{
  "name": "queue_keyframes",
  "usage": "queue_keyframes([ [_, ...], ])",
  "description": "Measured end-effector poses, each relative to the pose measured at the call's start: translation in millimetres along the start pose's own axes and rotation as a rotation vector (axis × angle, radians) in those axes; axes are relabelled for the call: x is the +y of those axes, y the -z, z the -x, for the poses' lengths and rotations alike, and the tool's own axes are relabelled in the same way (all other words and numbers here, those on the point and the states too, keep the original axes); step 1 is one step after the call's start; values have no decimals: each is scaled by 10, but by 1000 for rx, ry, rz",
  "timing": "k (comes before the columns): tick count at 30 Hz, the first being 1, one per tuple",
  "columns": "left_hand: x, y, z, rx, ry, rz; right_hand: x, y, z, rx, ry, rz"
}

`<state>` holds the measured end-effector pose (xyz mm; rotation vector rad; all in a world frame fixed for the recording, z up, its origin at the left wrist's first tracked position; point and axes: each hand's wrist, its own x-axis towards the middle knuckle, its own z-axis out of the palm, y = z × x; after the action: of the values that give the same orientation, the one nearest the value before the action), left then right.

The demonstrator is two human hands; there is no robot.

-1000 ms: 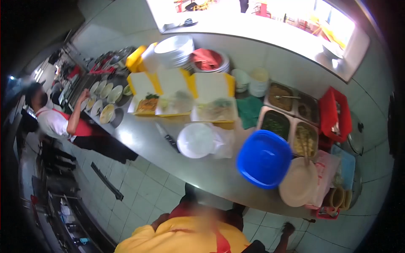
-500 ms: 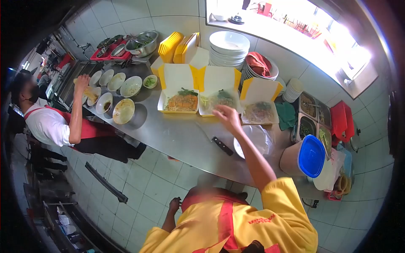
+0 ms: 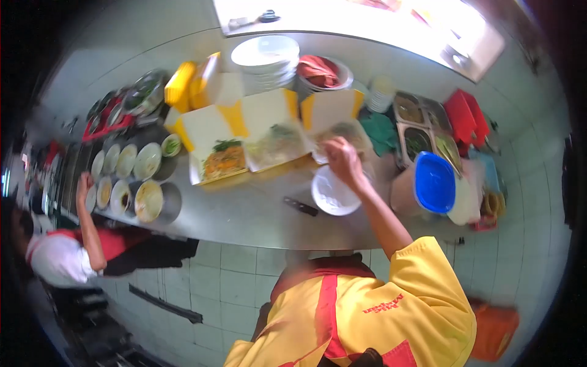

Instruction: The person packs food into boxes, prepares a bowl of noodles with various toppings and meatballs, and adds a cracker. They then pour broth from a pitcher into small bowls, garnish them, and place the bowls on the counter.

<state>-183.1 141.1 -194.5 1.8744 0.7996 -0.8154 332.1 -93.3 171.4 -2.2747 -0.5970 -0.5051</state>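
Observation:
My right hand (image 3: 343,160) is over the front edge of the right-hand takeaway box (image 3: 332,104), fingers bunched and pointing down. Whatever they pinch is too small or blurred to make out. That open box holds food, partly covered by my hand. To its left stand the middle takeaway box (image 3: 272,110), with pale food and greens, and the left takeaway box (image 3: 211,129), with orange-brown sliced food and greens. Below my hand sits a white bowl (image 3: 333,199), seemingly with clear plastic in it. A black-handled knife (image 3: 301,207) lies beside it. My left hand is out of view.
A tub with a blue lid (image 3: 435,182) stands at right, before metal food trays (image 3: 417,142) and a green cloth (image 3: 379,133). Stacked white plates (image 3: 265,54) and folded yellow boxes (image 3: 181,85) line the back. At left, a co-worker's hand (image 3: 84,183) is near several bowls (image 3: 148,202).
The view has shifted, blurring much of the picture. My right hand has moved from the middle box to the right-hand box. My left hand has dropped out of sight.

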Motion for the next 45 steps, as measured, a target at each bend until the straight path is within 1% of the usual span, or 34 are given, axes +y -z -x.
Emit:
queue_keyframes([
  [1,173,115,-67,-14,-5,1,-150,213,224,10,56,-44],
  [2,326,223,-167,-22,-10,0,-194,315,537,1,59,22],
  [3,499,311,-279,-38,1,15,-243,488,878,-78,78,-54],
  [4,698,366,-361,-55,13,32,-247,640,1303,-201,104,30],
  [5,957,414,-415,-67,17,40,-152,788,1730,-289,101,-112],
  [6,1071,424,-467,-104,3,-25,-72,894,2162,-300,64,-65],
  [7,1271,392,-546,-143,-51,56,66,1008,2559,-310,29,-12],
  [8,1505,338,-660,-191,-106,132,265,1193,2965,-387,-123,15],
  [9,1709,250,-649,-187,-126,99,442,1398,3374,-455,-288,35],
  [11,2051,-79,-711,-272,-209,18,853,1775,4009,-623,-988,301],
  [12,2142,-188,-700,-294,-260,17,877,2070,4220,-594,-1024,529],
  [13,2178,-362,-793,-379,-196,20,935,2380,4361,-572,-1037,759],
  [15,2317,-678,-795,-381,-171,-83,1511,3006,4566,-359,-987,405],
  [17,2428,-943,-655,-344,-140,-172,1755,3764,3869,28,-921,-18],
  [18,2488,-1061,-576,-328,-130,-202,1942,4055,3604,145,-866,24],
  [19,2564,-1148,-486,-315,-121,-215,2088,4371,3266,243,-739,103],
  [20,2641,-1223,-395,-300,-113,-223,2320,4583,3032,352,-730,175],
  [21,2711,-1307,-299,-284,-102,-224,2649,4819,2810,372,-606,282],
  [22,2789,-1411,-214,-271,-105,-214,3070,4999,2607,404,-406,391],
  [24,2858,-1575,-51,-252,-104,-203,3915,5165,2301,387,-460,496],
  [25,2875,-1625,20,-240,-101,-197,4045,5217,2186,387,-447,477],
  [27,2869,-1707,126,-221,-98,-193,4229,5261,1969,-44,-809,665],
  [28,2866,-1738,170,-211,-94,-189,4374,5224,1924,-40,-792,654],
  [30,2901,-1806,260,-188,-86,-169,4670,5113,1878,-200,-706,692],
  [31,2913,-1835,287,-178,-83,-159,4749,5119,1810,-203,-690,692],
  [32,2875,-1767,349,-172,-111,-147,4755,5155,1741,-315,-769,693],
  [33,2884,-1903,313,-160,-73,-147,4745,5181,1697,-430,-851,695],
  [34,2854,-1953,336,-158,-66,-148,4796,5198,1668,-438,-844,694],
  [36,2862,-2031,373,-150,-60,-139,5027,5238,1582,-353,-877,680],
  [37,2864,-2063,386,-145,-57,-135,5111,5185,1602,-351,-866,682],
  [39,2863,-2126,425,-132,-49,-123,5246,5043,1634,106,-666,477],
  [40,2846,-2154,444,-125,-45,-119,5293,4995,1569,104,-651,474],
  [42,2790,-2176,498,-109,-39,-106,5285,4844,1455,-14,-795,462],
  [45,2637,-2206,637,-78,-23,-84,5246,4645,1422,27,-696,545],
])
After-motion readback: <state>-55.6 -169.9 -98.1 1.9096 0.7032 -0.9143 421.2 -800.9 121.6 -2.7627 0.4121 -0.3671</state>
